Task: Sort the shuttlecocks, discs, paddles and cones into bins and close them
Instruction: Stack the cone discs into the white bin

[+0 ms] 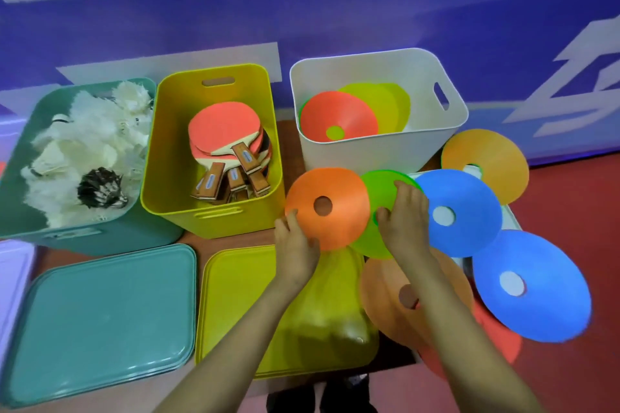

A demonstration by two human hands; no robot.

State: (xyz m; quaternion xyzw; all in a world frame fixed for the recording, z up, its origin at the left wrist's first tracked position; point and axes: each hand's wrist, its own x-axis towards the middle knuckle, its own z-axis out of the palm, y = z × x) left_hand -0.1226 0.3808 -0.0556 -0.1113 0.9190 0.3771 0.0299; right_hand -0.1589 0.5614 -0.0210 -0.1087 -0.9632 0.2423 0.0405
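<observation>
The orange disc lies just ahead of my left hand, which pinches its near rim. It overlaps the green disc that my right hand grips from above. The white bin stands straight beyond both hands, nearer my right.

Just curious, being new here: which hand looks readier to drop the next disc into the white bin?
Probably the left hand: it grips the orange disc, which overlaps the green disc that the right hand holds, so it should lift free first.
</observation>
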